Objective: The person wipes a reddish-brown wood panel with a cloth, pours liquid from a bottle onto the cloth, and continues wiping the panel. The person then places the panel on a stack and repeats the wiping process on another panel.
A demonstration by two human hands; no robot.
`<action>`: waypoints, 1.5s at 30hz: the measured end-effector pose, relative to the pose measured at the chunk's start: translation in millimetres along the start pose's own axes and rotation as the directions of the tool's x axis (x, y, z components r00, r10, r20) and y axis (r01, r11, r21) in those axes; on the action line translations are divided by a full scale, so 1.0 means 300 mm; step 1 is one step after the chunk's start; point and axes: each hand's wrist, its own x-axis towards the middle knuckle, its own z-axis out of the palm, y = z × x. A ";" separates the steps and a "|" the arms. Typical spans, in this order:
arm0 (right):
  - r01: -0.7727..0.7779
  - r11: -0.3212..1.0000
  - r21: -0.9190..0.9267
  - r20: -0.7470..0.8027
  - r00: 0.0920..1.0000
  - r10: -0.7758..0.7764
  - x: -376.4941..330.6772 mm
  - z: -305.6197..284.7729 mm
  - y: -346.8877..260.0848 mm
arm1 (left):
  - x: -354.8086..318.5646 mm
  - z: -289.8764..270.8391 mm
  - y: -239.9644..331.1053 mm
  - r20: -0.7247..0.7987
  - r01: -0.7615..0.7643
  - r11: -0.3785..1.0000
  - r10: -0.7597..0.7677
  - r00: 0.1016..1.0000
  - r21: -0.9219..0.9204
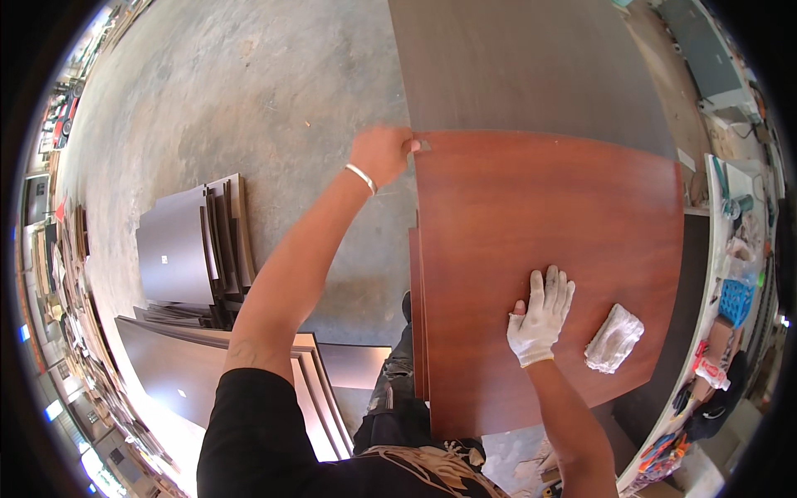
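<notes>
A large reddish-brown wood-grain panel (490, 216) lies in front of me, right of the middle. At its far left corner, my bare left hand (383, 155) is closed on the edge, thumb toward the board; its other fingers are partly hidden. A white wristband (362, 178) circles that wrist. My right hand (540, 318), in a white work glove with the thumb tip bare, rests flat on the panel with fingers stretched out. Just right of it lies a folded white cloth (614, 339).
Beyond the panel extends a dark grey-brown board (531, 66). Stacked dark panels (174, 249) stand on the concrete floor (274, 100) at left, with more boards (199, 365) nearer me. A cluttered shelf on the right holds a blue basket (735, 301) and tools.
</notes>
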 end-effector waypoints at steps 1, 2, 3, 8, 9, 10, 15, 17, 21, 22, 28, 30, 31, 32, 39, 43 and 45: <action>-0.005 1.000 0.004 -0.001 1.000 0.005 -0.002 -0.003 0.001 | -0.040 0.006 0.016 0.000 -0.019 0.999 0.019 1.000 -0.028; -0.011 1.000 0.000 0.001 1.000 0.011 -0.004 -0.007 0.002 | -0.079 0.012 0.033 -0.001 -0.037 0.998 0.037 0.999 -0.055; -0.012 1.000 0.001 0.002 1.000 0.012 -0.004 -0.008 0.001 | -0.113 0.016 0.045 0.017 -0.016 0.998 0.017 1.000 -0.056; 0.001 1.000 -0.002 -0.023 1.000 -0.001 -0.012 -0.002 0.005 | -0.268 0.039 0.108 0.046 0.018 1.000 -0.017 0.999 -0.017; 0.005 1.000 -0.001 -0.028 1.000 -0.005 -0.010 -0.001 0.004 | -0.301 0.043 0.117 0.050 0.002 1.000 -0.002 0.999 -0.013; 0.008 1.000 0.000 -0.033 0.999 -0.008 -0.010 0.001 0.004 | -0.334 0.047 0.126 0.054 -0.013 1.000 0.014 0.998 -0.009; 0.025 1.000 -0.008 -0.060 0.998 -0.025 -0.019 0.008 0.010 | -0.517 0.061 0.190 0.066 -0.066 0.997 0.067 0.996 -0.026; 0.030 1.000 -0.009 -0.074 0.997 -0.030 -0.021 0.012 0.011 | -0.587 0.068 0.213 0.075 -0.048 0.996 0.054 0.996 -0.073; 0.033 0.999 -0.014 -0.116 0.993 -0.034 -0.032 0.025 0.016 | -0.702 0.078 0.261 0.097 -0.021 0.995 0.030 0.995 -0.093; 0.034 0.999 -0.017 -0.130 0.991 -0.036 -0.034 0.028 0.018 | -0.727 0.078 0.271 0.114 -0.021 0.995 0.032 0.993 -0.098; 0.031 0.998 -0.054 -0.148 0.988 -0.038 -0.043 0.046 0.022 | -0.809 0.084 0.312 0.137 0.002 0.992 0.015 0.990 -0.129; 0.022 0.996 -0.084 -0.142 0.989 -0.034 -0.043 0.052 0.026 | -0.776 0.092 0.309 0.104 0.026 0.991 -0.012 0.995 -0.133; 0.018 0.994 -0.104 -0.136 0.990 -0.032 -0.042 0.052 0.028 | -0.742 0.091 0.308 0.087 0.049 0.993 -0.039 0.995 -0.109; 0.013 0.992 -0.123 -0.130 0.991 -0.029 -0.044 0.053 0.028 | -0.725 0.089 0.312 0.070 0.072 0.994 -0.067 0.995 -0.085; -0.005 0.985 -0.172 -0.126 0.992 -0.017 -0.051 0.062 0.030 | -0.852 0.128 0.349 0.051 -0.002 1.000 0.001 0.999 0.017; -0.006 0.981 -0.194 -0.142 0.990 -0.022 -0.052 0.068 0.024 | -0.968 0.150 0.384 0.042 -0.010 1.000 0.010 0.999 -0.007; -0.003 0.981 -0.193 -0.163 0.986 -0.029 -0.053 0.075 0.027 | -1.026 0.157 0.409 0.039 -0.017 1.000 0.017 0.999 -0.015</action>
